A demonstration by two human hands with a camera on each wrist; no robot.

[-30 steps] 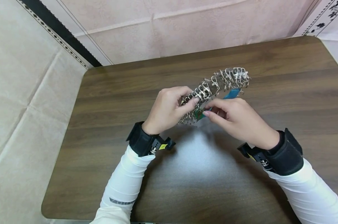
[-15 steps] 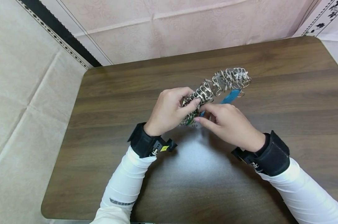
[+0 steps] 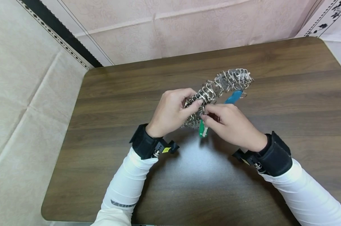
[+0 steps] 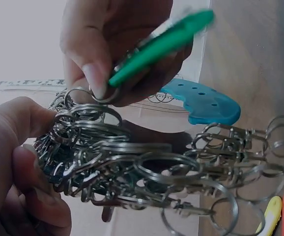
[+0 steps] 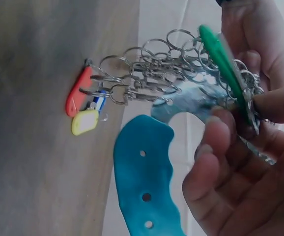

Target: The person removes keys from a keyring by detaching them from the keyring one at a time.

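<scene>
My left hand [image 3: 173, 110] grips the near end of a curved metal holder hung with several split rings and clasps [image 3: 210, 91]. A blue handle [image 3: 234, 97] with holes and finger grooves shows at the holder's right side. My right hand [image 3: 229, 124] pinches a split ring with thumb and forefinger, right beside the left fingertips. From that pinch a green key tag [image 3: 201, 128] sticks out, with a silver metal piece [image 3: 205, 131] alongside it. In the right wrist view the green tag [image 5: 223, 64] stands slanted in front of the rings.
Beyond the rings in the right wrist view are a red tag [image 5: 78, 93], a yellow tag [image 5: 85, 122] and a blue tag [image 5: 99, 102]. The holder is over a brown wooden table [image 3: 108, 169], with a pale patterned cloth [image 3: 187, 28] behind its far edge.
The right hand has shifted left toward the left fingers. The green tag, mostly hidden half a second ago, now points down below the right fingertips. The left hand has barely moved.
</scene>
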